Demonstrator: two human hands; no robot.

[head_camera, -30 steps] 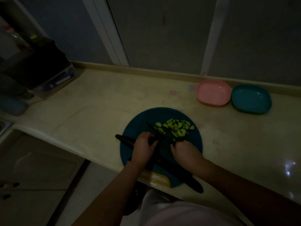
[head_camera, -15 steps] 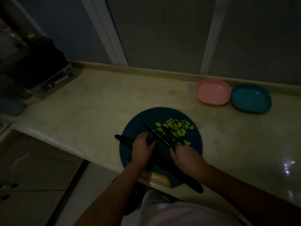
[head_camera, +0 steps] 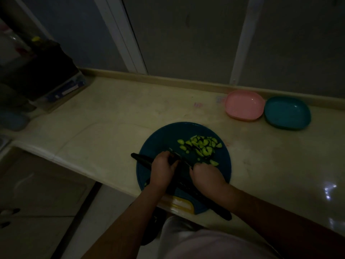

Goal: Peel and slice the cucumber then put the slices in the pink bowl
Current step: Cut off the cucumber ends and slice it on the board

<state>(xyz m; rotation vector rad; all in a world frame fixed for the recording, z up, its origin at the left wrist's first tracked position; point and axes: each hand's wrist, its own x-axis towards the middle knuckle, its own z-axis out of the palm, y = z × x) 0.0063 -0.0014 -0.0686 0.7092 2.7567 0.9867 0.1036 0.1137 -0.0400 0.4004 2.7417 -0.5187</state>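
Reaching over the near edge of the counter (head_camera: 112, 118), both forearms meet above a round dark blue board (head_camera: 160, 139), which has a yellow object (head_camera: 182, 203) at its near rim. A long dark object (head_camera: 218, 210), too dim to identify, lies diagonally across the board under both hands. The left hand (head_camera: 162, 170) is curled down on a dark piece that seems to be the cucumber (head_camera: 175, 179), lying between the hands. The right hand (head_camera: 205, 177) is closed, apparently on the handle of a knife (head_camera: 182, 158) whose thin blade slants up-left past the left fingertips. Just beyond lie the cut slices (head_camera: 202, 146) in a loose heap on the board's far right part. Farther right, by the wall, the pink bowl (head_camera: 244, 105) sits touching a teal bowl (head_camera: 287, 113).
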